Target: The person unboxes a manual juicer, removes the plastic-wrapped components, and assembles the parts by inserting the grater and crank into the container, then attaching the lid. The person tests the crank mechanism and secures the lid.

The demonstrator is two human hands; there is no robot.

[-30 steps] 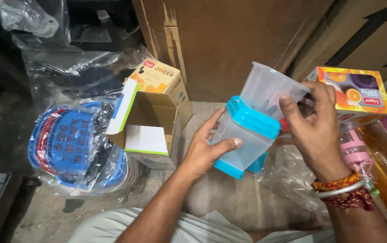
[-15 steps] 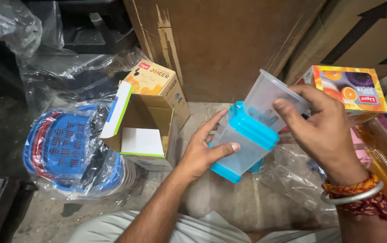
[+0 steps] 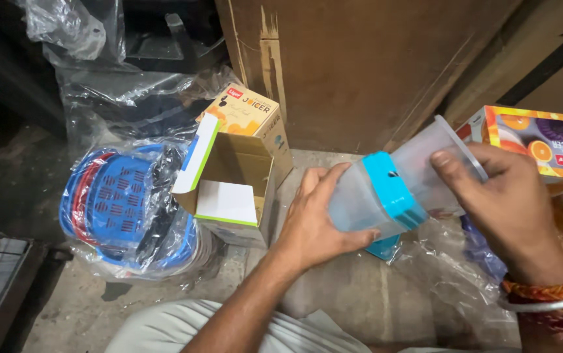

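A rough concrete floor [image 3: 353, 301] lies in front of big brown cardboard cartons [image 3: 360, 65], with crumpled clear plastic strewn about. Above the floor, near the middle right, the person holds a clear plastic container [image 3: 360, 206] with a turquoise collar [image 3: 392, 193], tilted so its top leans up to the right. The left hand [image 3: 314, 222] is curled around the container's lower body, thumb on the near side, fingers behind. A clear plastic cup [image 3: 435, 167] sits in the turquoise collar; the right hand [image 3: 510, 209] grips its rim, fingers closed over the edge. Bangles and thread ring that wrist. Under the container a bit of turquoise plastic [image 3: 383, 247] shows on a clear bag [image 3: 445, 281]. To the left stands an open cardboard box [image 3: 236, 189], flap raised. Further left, blue baskets [image 3: 118, 209] lie wrapped in plastic. At the far right rests a colourful box [image 3: 536, 140] with fruit pictures.
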